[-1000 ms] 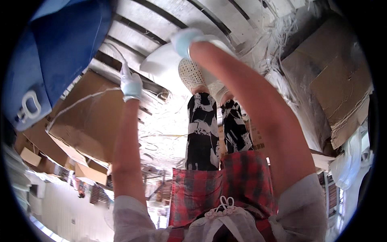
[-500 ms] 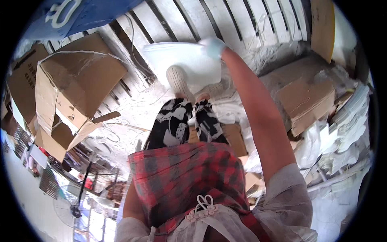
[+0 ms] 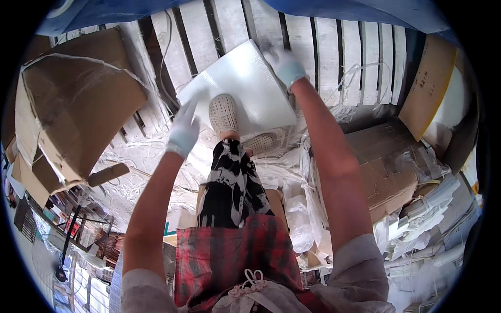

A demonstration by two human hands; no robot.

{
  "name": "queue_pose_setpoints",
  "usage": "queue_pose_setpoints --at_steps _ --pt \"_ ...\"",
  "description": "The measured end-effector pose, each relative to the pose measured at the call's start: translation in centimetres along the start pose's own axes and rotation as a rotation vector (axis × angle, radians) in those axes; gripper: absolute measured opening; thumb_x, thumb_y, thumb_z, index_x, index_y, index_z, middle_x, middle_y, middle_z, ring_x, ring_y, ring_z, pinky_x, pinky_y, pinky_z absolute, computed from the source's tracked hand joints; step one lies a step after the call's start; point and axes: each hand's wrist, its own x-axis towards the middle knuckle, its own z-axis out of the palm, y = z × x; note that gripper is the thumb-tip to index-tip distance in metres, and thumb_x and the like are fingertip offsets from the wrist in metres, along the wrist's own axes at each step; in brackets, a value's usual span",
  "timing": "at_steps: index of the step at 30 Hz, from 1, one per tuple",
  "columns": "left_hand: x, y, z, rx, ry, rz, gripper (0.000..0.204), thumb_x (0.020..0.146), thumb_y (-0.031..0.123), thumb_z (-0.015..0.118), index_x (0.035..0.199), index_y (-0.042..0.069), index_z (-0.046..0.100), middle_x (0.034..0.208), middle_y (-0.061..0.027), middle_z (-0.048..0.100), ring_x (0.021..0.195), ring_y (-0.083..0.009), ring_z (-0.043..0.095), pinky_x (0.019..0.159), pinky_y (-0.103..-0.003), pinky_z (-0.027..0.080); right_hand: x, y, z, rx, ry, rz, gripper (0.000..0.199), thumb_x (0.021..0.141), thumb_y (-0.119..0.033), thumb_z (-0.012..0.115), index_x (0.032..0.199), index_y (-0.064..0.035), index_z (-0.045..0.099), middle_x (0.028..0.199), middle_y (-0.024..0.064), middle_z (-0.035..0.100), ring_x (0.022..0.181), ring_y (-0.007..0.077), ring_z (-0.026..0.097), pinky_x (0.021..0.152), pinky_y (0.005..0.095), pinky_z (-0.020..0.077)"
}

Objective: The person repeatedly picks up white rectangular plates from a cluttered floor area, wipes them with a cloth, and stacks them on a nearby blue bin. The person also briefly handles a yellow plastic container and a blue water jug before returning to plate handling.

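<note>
A flat white glossy slab or bundle, perhaps a stack of sheets in clear film (image 3: 255, 91), lies tilted before me at the edge of the pale slatted boards. One of my beige perforated shoes overlaps its near part and seems to rest on it. My left hand (image 3: 183, 130), in a white glove, is by the bundle's left corner with fingers stretched out. Beside the upper right edge is my right hand (image 3: 285, 65), also gloved; its fingers are extended and somewhat blurred. Neither hand visibly grips anything. Whether the fingertips touch the bundle I cannot tell.
Opened cardboard boxes (image 3: 78, 104) stand at the left, another brown carton (image 3: 389, 182) at the right. Blue containers (image 3: 360, 11) border the slatted boards (image 3: 326, 62) at the top. Loose strapping and plastic scraps (image 3: 125, 161) litter the floor. A fan (image 3: 61, 274) stands lower left.
My left hand has come into view at the bundle's left side. My right hand has left its hold on the upper edge. The bundle now lies flatter, with my shoe over it.
</note>
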Motion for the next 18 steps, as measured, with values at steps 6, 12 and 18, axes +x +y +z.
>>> queue_pose_setpoints --at_steps 6,12,18 --pt "17.5 5.9 1.0 0.022 -0.066 -0.062 0.056 0.084 0.013 0.05 0.135 0.008 0.029 0.131 -0.0161 0.041 0.119 -0.0336 0.043 0.098 -0.038 0.037 4.7 -7.6 -0.4 0.48 -0.085 0.244 0.048 0.09 -0.041 0.036 0.1 0.0019 0.058 0.099 0.0231 0.06 0.097 0.0378 0.056 0.083 0.042 0.0442" --pt "17.5 4.7 2.5 -0.167 -0.369 -0.121 0.05 0.081 0.018 0.059 0.129 0.012 0.044 0.117 -0.0169 0.055 0.109 -0.0284 0.052 0.097 -0.032 0.038 -1.1 -8.8 3.8 0.317 0.312 -0.181 0.031 0.086 -0.029 0.044 0.079 -0.0032 0.059 0.075 0.0161 0.06 0.071 0.0379 0.058 0.069 0.0465 0.0455" --pt "2.9 4.3 5.5 0.29 -0.341 0.014 0.045 0.08 0.015 0.051 0.123 0.005 0.046 0.119 -0.0145 0.054 0.117 -0.0284 0.048 0.097 -0.037 0.04 -15.4 -9.1 8.1 -0.014 0.097 -0.469 0.057 0.087 -0.042 0.044 0.124 0.0019 0.044 0.134 0.0197 0.038 0.128 0.0356 0.029 0.108 0.0471 0.0174"
